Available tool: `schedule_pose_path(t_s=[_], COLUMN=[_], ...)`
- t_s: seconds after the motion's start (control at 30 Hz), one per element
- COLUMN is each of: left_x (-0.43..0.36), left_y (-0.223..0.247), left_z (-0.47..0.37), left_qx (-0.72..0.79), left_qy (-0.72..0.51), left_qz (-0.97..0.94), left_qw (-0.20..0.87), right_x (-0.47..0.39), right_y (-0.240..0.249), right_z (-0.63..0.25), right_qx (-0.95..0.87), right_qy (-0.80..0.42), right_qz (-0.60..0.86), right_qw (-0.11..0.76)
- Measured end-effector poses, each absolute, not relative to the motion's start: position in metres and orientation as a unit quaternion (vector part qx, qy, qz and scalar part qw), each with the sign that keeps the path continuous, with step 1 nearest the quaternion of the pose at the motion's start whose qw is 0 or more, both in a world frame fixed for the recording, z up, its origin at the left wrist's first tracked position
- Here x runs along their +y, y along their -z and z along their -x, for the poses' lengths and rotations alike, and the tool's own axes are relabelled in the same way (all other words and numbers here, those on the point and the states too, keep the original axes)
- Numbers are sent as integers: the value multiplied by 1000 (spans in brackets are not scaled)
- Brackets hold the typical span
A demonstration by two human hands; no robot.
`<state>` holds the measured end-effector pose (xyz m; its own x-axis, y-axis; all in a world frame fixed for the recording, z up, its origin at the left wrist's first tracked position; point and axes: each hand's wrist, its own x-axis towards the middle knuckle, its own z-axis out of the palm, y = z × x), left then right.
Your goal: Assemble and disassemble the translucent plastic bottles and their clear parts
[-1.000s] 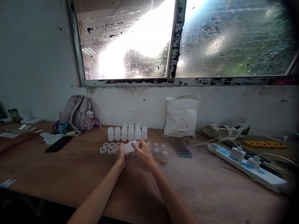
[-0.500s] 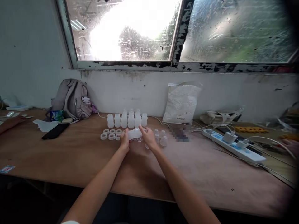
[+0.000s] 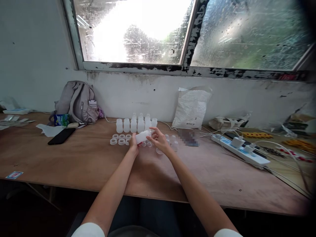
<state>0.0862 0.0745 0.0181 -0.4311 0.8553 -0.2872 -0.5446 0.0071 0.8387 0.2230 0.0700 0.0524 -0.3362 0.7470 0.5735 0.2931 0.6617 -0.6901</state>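
Note:
A frosted white baby bottle (image 3: 141, 137) is held tilted above the table, its neck end toward the right. My left hand (image 3: 133, 143) is closed round the base end. My right hand (image 3: 160, 141) curls its fingers and thumb about the neck end, where the exact contact is partly hidden. Behind them stands a row of similar upright bottles (image 3: 126, 125), several with teats (image 3: 140, 116) on top. White collar rings (image 3: 113, 141) lie in rows to the left of my hands. Clear domed caps (image 3: 174, 145) sit beside and partly behind my right hand.
A backpack (image 3: 76, 103), a black phone (image 3: 61, 136) and white paper (image 3: 50, 130) are on the left. A white plastic bag (image 3: 191, 108) leans on the wall. On the right lies a power strip (image 3: 239, 151) with plugs and cables. The table's front edge (image 3: 158, 199) runs near me.
My right hand has loosened and shifted to the bottle's neck end, its fingers lifting. The bottle's right end tilts up more. Another person's hand at far left has left view.

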Motion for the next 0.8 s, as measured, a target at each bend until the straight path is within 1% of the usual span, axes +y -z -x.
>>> schedule_pose_path(t_s=[0.17, 0.43, 0.57, 0.8], left_x=[78, 77, 73, 72], left_y=[-19, -10, -7, -6], left_z=[-82, -84, -83, -80], left_qx=[487, 487, 494, 508], left_qy=[-704, -727, -736, -735], left_qz=[-137, -146, -149, -141], left_qw=[498, 461, 439, 426], right_x=[70, 65, 70, 77], right_y=[-53, -58, -51, -39], right_z=[-226, -222, -221, -219], right_qx=[-755, -714, -713, -722], right_qy=[-293, -228, -233, -286], right_qz=[350, 387, 399, 374], right_qw=[472, 538, 527, 507])
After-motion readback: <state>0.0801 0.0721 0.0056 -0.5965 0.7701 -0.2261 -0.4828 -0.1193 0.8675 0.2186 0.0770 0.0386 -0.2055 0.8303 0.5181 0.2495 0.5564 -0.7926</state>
